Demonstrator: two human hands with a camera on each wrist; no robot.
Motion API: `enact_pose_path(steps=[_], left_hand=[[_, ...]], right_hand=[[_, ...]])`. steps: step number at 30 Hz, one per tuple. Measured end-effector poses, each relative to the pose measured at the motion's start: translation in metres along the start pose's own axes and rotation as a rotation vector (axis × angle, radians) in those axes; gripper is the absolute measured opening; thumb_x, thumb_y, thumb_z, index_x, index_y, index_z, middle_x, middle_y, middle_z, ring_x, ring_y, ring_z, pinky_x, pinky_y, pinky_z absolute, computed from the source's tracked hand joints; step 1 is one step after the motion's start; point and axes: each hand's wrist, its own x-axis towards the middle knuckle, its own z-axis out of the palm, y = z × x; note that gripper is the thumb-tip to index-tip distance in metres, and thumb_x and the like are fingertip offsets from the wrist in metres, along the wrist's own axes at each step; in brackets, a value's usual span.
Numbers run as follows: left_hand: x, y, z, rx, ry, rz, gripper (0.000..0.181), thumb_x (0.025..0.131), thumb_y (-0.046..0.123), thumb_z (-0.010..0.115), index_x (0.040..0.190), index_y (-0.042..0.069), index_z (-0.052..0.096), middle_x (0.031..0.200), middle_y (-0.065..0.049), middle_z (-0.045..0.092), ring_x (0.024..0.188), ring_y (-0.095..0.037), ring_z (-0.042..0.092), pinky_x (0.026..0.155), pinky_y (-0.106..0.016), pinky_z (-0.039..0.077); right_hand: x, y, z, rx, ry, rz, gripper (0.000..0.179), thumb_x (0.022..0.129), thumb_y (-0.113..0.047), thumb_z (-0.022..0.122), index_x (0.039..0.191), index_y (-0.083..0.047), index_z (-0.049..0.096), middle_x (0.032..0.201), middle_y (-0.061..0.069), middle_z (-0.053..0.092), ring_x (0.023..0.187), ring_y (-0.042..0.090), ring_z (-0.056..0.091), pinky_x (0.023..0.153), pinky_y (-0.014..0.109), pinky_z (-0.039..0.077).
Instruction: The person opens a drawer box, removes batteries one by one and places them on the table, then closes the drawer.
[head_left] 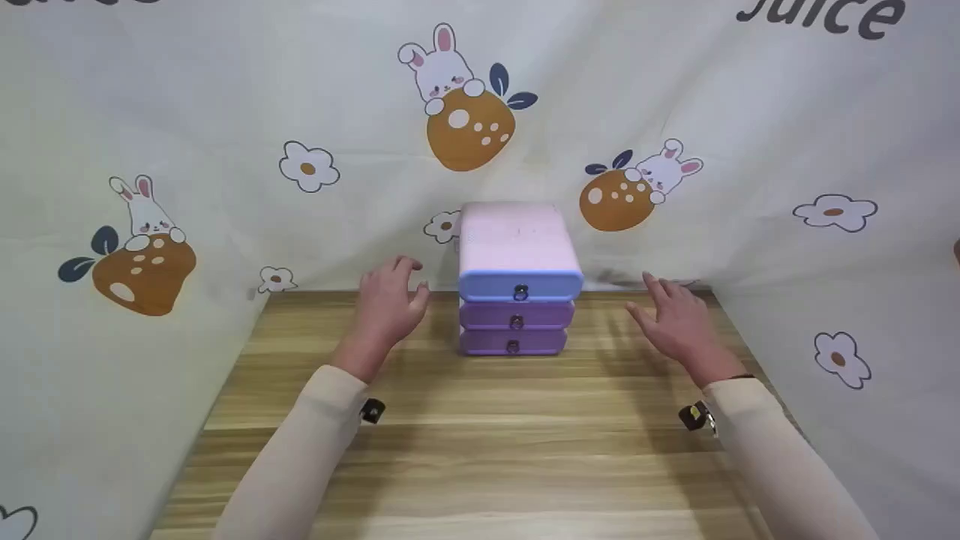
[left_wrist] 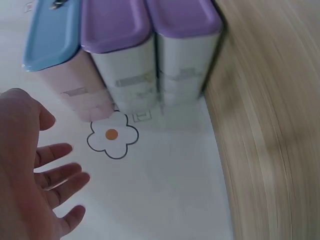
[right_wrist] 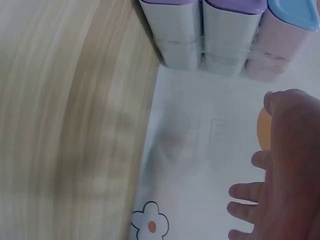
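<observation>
A small three-drawer box stands at the back of the table, with a pink top, a blue top drawer and two purple drawers below. Each drawer front bears a small dark ring pull, and all three look closed. My left hand hovers to the left of the box, fingers spread and slightly bent, holding nothing. On the other side, my right hand is held with loose, spread fingers, apart from the box and also bare. Both wrist views show the box's side walls beyond the fingers.
The wood-grain table stretches from the box toward me. A pale cloth printed with rabbits, orange fruit and flowers hangs behind it and along both sides. Each wrist wears a small black camera.
</observation>
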Motion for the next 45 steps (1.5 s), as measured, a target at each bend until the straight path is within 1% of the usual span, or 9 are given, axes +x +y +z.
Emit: enact_pose_path(steps=[3,6,13,16,20,26,30,35,45], left_hand=[[0.006,0.006,0.001,-0.156,0.0,0.009,0.033,0.106,0.022,0.064,0.132,0.003,0.069,0.134,-0.017,0.068,0.123,-0.04,0.066,0.107,-0.057,0.051],[0.013,0.013,0.0,-0.25,-0.019,0.005,0.034,0.108,0.023,0.065,0.135,0.003,0.068,0.136,-0.017,0.067,0.124,-0.035,0.066,0.107,-0.054,0.053],[0.034,0.028,0.0,-0.326,-0.084,-0.022,0.045,0.11,0.032,0.064,0.146,0.004,0.064,0.145,-0.017,0.066,0.13,-0.034,0.066,0.11,-0.053,0.053],[0.046,0.034,0.001,-0.366,-0.109,-0.061,0.051,0.111,0.034,0.063,0.152,0.004,0.061,0.15,-0.016,0.064,0.132,-0.034,0.065,0.111,-0.051,0.054],[0.063,0.041,0.002,-0.42,-0.125,-0.14,0.057,0.111,0.037,0.063,0.158,0.005,0.057,0.152,-0.015,0.064,0.135,-0.032,0.064,0.111,-0.048,0.054],[0.078,0.049,0.004,-0.473,-0.154,-0.252,0.063,0.11,0.042,0.063,0.162,0.007,0.053,0.155,-0.014,0.061,0.139,-0.031,0.062,0.112,-0.048,0.054],[0.085,0.054,0.007,-0.475,-0.171,-0.288,0.067,0.11,0.045,0.061,0.165,0.008,0.05,0.157,-0.016,0.058,0.143,-0.032,0.057,0.117,-0.05,0.049],[0.094,0.056,0.012,-0.485,-0.197,-0.343,0.072,0.11,0.052,0.057,0.167,0.009,0.045,0.161,-0.018,0.054,0.148,-0.033,0.052,0.12,-0.052,0.046],[0.104,0.058,0.022,-0.524,-0.2,-0.393,0.076,0.11,0.053,0.056,0.168,0.005,0.043,0.168,-0.017,0.049,0.156,-0.033,0.045,0.127,-0.047,0.038]], right_hand=[[-0.004,-0.002,0.005,0.043,0.041,0.002,0.079,0.116,-0.057,0.047,0.168,0.001,0.037,0.161,0.037,0.045,0.148,0.06,0.042,0.118,0.076,0.033],[-0.008,-0.005,0.009,0.066,0.063,-0.001,0.077,0.116,-0.056,0.047,0.163,0.005,0.043,0.157,0.038,0.048,0.145,0.059,0.045,0.118,0.074,0.036],[-0.018,-0.017,0.016,0.098,0.04,-0.007,0.076,0.116,-0.055,0.047,0.157,0.009,0.049,0.153,0.038,0.052,0.143,0.058,0.048,0.119,0.072,0.037],[-0.022,-0.022,0.018,0.105,0.027,0.002,0.075,0.116,-0.056,0.048,0.159,0.006,0.049,0.154,0.037,0.051,0.144,0.057,0.047,0.119,0.072,0.037],[-0.028,-0.025,0.021,0.117,0.019,-0.001,0.075,0.116,-0.056,0.048,0.163,0.002,0.046,0.157,0.037,0.049,0.146,0.058,0.046,0.12,0.072,0.036],[-0.036,-0.033,0.028,0.12,0.034,-0.03,0.071,0.115,-0.054,0.052,0.162,0.0,0.049,0.148,0.035,0.056,0.135,0.055,0.056,0.113,0.071,0.044],[-0.042,-0.038,0.03,0.118,0.019,-0.041,0.069,0.115,-0.05,0.056,0.161,0.001,0.05,0.145,0.034,0.058,0.133,0.054,0.058,0.112,0.07,0.046],[-0.046,-0.045,0.034,0.112,-0.004,-0.034,0.068,0.115,-0.05,0.056,0.16,0.001,0.05,0.144,0.034,0.059,0.131,0.054,0.059,0.112,0.069,0.047],[-0.05,-0.054,0.038,0.106,-0.015,-0.053,0.069,0.115,-0.051,0.056,0.16,0.001,0.051,0.143,0.034,0.06,0.131,0.055,0.059,0.111,0.07,0.047]])
